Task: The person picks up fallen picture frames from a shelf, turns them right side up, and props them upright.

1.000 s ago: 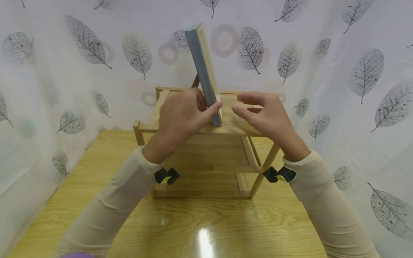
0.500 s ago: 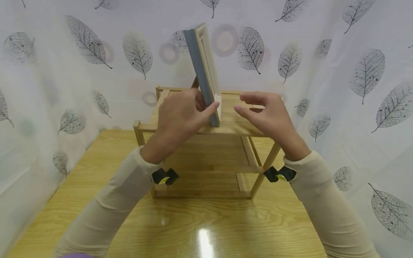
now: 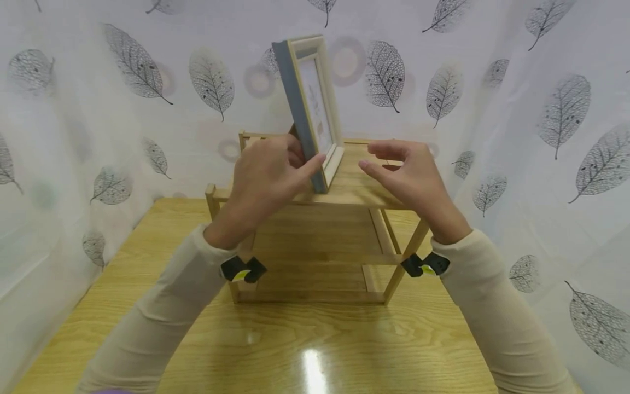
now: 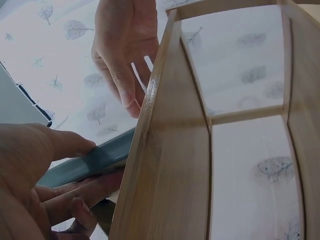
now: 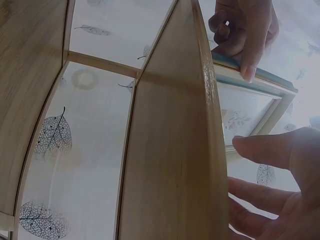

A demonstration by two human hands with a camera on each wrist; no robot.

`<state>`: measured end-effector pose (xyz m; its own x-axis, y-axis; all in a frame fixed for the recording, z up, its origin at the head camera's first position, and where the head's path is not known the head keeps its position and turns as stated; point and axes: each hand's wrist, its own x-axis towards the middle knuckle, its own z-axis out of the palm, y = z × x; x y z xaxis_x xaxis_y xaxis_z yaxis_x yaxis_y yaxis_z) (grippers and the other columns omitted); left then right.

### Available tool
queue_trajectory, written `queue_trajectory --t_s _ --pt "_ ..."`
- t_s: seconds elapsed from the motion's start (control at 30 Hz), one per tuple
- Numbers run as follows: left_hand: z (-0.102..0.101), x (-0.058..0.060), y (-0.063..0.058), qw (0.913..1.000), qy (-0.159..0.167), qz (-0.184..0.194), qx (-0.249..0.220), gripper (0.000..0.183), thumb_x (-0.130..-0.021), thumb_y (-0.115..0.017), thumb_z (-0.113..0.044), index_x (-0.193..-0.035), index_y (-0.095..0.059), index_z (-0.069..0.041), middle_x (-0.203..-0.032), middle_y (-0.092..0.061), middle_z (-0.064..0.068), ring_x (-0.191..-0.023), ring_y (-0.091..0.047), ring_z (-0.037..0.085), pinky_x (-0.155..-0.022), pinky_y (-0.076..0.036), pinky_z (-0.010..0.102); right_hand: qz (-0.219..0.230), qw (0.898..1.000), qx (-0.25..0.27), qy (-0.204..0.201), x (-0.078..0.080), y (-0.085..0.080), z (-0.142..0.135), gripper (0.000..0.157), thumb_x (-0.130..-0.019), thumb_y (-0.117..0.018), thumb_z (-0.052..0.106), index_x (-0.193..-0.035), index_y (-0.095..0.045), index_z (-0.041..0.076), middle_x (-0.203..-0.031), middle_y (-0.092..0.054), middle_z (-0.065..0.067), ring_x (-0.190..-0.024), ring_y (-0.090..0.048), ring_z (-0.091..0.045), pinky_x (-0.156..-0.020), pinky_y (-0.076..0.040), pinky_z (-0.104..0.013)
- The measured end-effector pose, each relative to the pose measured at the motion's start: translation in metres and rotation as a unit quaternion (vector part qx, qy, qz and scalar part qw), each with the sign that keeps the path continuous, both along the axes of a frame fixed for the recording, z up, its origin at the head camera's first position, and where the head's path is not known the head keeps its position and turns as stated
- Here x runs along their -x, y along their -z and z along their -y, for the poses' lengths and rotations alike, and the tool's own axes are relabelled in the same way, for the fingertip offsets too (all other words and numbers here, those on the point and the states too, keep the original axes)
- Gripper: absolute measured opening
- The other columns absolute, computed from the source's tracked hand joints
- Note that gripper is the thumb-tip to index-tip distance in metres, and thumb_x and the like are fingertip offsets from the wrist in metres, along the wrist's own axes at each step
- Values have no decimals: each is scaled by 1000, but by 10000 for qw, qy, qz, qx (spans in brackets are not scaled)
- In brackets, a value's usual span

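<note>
A picture frame with a blue-grey outer edge and a cream inner border stands tilted on the top shelf of a wooden rack. My left hand pinches its near side edge, thumb in front and fingers behind, as the left wrist view also shows on the blue-grey edge. To the right of the frame, my right hand hovers over the shelf with thumb and fingers apart and nothing between them. In the right wrist view, a floral print shows behind glass.
The rack has lower shelves beneath the top one and stands on a wood-grain table. A pale curtain with leaf prints hangs behind and on both sides. Light glares off the table in front.
The picture frame has turned, so its front face now shows toward the right. My left hand has shifted slightly left with it. The right hand stays nearly in place.
</note>
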<state>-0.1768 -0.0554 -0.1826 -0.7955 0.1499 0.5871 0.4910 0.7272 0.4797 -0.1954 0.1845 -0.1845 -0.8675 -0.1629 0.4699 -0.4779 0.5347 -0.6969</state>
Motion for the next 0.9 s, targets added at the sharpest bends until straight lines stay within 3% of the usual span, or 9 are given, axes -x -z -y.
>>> queue_trajectory --t_s 0.67,0.9 --pt "16 1 0 9993 268 225 -129 33 -96 -70 -35 -97 -74 -3 -86 -75 4 -72 -70 13 -55 -53 32 70 9998 -193 -14 13 2 10 40 -96 -70 14 -129 -63 -8 -129 -65 -22 -120 -62 -34 -101 -53 -42" --pt "21 0 -2 9983 435 377 -57 29 -98 -67 -33 -101 -74 -5 -93 -75 5 -82 -70 16 -67 -56 33 248 9988 -420 74 15 3 12 44 -98 -67 16 -134 -59 -6 -135 -61 -22 -123 -61 -35 -104 -50 -45"
